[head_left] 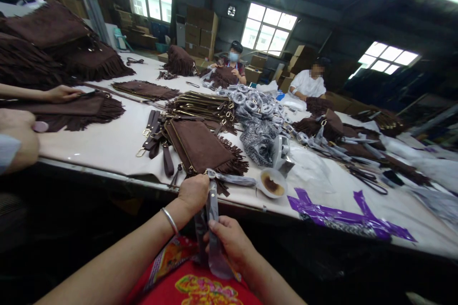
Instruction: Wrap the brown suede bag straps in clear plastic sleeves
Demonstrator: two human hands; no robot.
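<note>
A strap in clear plastic wrap (213, 207) hangs over the near table edge toward my lap. My left hand (194, 192), with a bangle at its wrist, is closed on its upper end, next to a metal ring. Lower down, my right hand (229, 238) pinches the wrapped strap between thumb and fingers. Just beyond my hands lies a brown fringed bag (200, 145) with a gold zipper. Dark wrist straps with gold clasps (152, 128) lie to its left. A white bowl with brown contents (272, 183) stands to the right.
Behind the bag are stacked zippered pouches (200, 104) and a heap of plastic-wrapped coiled straps (252, 100). Purple tape (343, 219) crosses the near table edge. A co-worker's hand (64, 94) rests on a fringed bag at left. Two people work across the table.
</note>
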